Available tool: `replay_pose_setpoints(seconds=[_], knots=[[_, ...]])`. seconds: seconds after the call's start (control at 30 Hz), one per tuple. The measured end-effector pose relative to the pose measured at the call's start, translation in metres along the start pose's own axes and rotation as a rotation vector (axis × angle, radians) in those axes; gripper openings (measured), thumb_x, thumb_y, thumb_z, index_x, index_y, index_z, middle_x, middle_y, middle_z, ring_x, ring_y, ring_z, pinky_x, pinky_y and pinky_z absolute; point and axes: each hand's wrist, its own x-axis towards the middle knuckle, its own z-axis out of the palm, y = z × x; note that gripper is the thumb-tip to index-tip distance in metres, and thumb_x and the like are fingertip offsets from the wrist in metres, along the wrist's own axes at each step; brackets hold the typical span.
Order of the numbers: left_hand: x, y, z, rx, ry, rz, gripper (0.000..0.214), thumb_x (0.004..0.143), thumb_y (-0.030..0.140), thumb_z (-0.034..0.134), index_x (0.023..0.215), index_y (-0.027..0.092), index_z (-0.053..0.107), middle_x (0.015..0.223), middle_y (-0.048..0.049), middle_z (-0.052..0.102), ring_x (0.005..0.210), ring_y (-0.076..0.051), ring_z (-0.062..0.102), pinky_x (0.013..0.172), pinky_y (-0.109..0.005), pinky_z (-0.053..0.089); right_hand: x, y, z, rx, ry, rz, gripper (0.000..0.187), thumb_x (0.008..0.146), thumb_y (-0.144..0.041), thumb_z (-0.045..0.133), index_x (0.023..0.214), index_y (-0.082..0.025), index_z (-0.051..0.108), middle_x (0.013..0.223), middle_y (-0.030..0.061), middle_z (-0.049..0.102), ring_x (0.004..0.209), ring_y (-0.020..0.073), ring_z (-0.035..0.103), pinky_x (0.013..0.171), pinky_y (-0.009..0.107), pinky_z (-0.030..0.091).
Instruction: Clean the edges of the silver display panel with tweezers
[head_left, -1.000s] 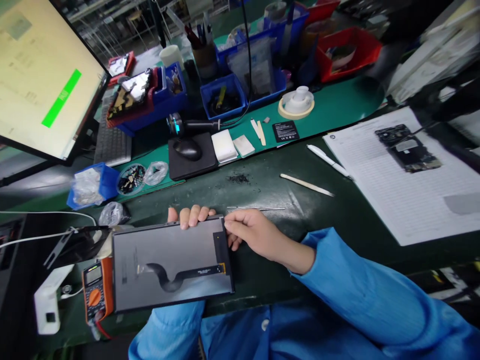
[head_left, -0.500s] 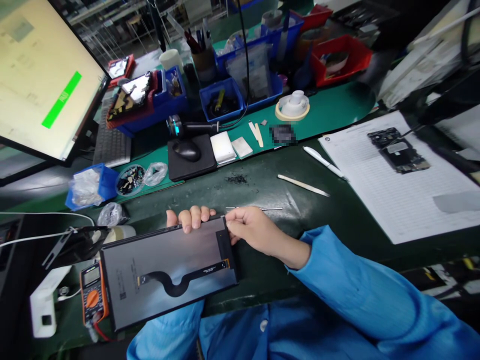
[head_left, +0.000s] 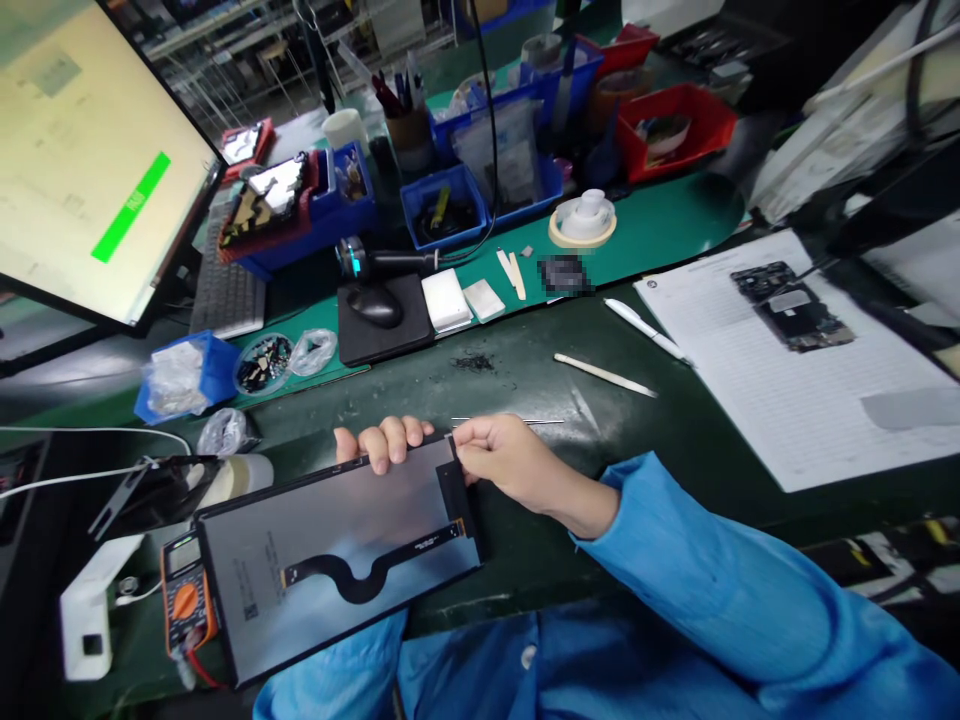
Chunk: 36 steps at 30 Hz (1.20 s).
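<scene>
A tablet display panel (head_left: 330, 540) is held tilted over the bench's front edge, its grey back towards me with a curved black flex cable (head_left: 360, 580) across it. My left hand (head_left: 386, 440) grips the panel from beneath; its fingertips curl over the far long edge and the rest is hidden. My right hand (head_left: 502, 455) pinches at the panel's far right corner, thumb and fingers closed there. Whether it holds anything besides the corner is too small to tell. A thin metal tool (head_left: 544, 421) lies just behind the right hand.
Left of the panel are an orange multimeter (head_left: 182, 600) and a white bracket (head_left: 90, 620). A pale stick (head_left: 604, 375), a white pen (head_left: 646, 330) and paper sheets (head_left: 765, 400) bearing a circuit board (head_left: 793, 305) lie right. Behind stand a mouse (head_left: 375, 305) and blue bins (head_left: 444, 205).
The panel has tilted slightly, its left end a little lower and nearer me. Both hands keep their places on it, and the camera view has shifted slightly.
</scene>
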Motion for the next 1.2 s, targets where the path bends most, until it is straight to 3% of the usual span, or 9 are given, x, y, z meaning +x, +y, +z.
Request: replay_pose_setpoints(seconds=[0.17,0.33,0.53,0.73,0.93,1.2], knots=[[-0.005,-0.002,0.008,-0.039,0.142,-0.026,0.061,0.098,0.051,0.047,0.051,0.016,0.030,0.057,0.0017,0.027,0.071,-0.014,0.056,0.080,-0.030,0.059,0.000,-0.006,0.000,0.022,-0.012,0.020,0.013,0.076,-0.027,0.062,0.074,-0.016,0.068,0.070,-0.0001,0.069,0.068,0.0145,0.067,0.066,0.027,0.055],[-0.008,-0.003,0.012,-0.004,0.166,-0.027,0.061,0.099,0.051,0.046,0.052,0.015,0.030,0.058,0.0010,0.029,0.072,-0.015,0.056,0.079,-0.031,0.057,0.001,-0.005,0.000,0.053,0.045,-0.005,0.009,0.070,-0.024,0.063,0.070,-0.016,0.068,0.065,-0.0019,0.066,0.062,0.0119,0.062,0.060,0.024,0.051],[-0.010,-0.001,0.013,0.043,0.216,-0.014,0.061,0.101,0.050,0.039,0.053,0.015,0.029,0.060,0.0003,0.032,0.072,-0.016,0.053,0.077,-0.033,0.055,0.000,-0.006,0.002,0.081,0.027,0.019,0.016,0.064,-0.020,0.059,0.072,-0.014,0.071,0.065,-0.0020,0.067,0.058,0.0089,0.056,0.056,0.022,0.044],[-0.007,0.000,0.009,0.065,0.208,0.024,0.059,0.101,0.048,0.042,0.054,0.016,0.027,0.058,0.0013,0.026,0.067,-0.015,0.046,0.076,-0.031,0.052,-0.002,-0.009,0.002,0.103,-0.030,0.026,0.016,0.068,-0.021,0.061,0.079,-0.015,0.073,0.069,-0.0006,0.070,0.066,0.0114,0.063,0.063,0.024,0.050],[-0.006,-0.002,0.009,0.082,0.233,0.039,0.062,0.102,0.049,0.037,0.052,0.016,0.023,0.057,0.0014,0.021,0.064,-0.015,0.043,0.071,-0.028,0.051,-0.003,-0.010,-0.001,0.117,-0.029,0.034,0.011,0.074,-0.026,0.066,0.073,-0.016,0.069,0.068,-0.0013,0.069,0.065,0.0116,0.066,0.064,0.025,0.053],[-0.006,0.001,0.005,0.039,0.225,-0.045,0.062,0.094,0.051,0.055,0.054,0.015,0.026,0.060,0.0020,0.025,0.069,-0.015,0.049,0.075,-0.032,0.056,0.000,-0.013,-0.005,0.073,0.003,0.062,0.014,0.080,-0.028,0.069,0.073,-0.016,0.068,0.068,0.0003,0.072,0.066,0.0133,0.070,0.064,0.025,0.057]])
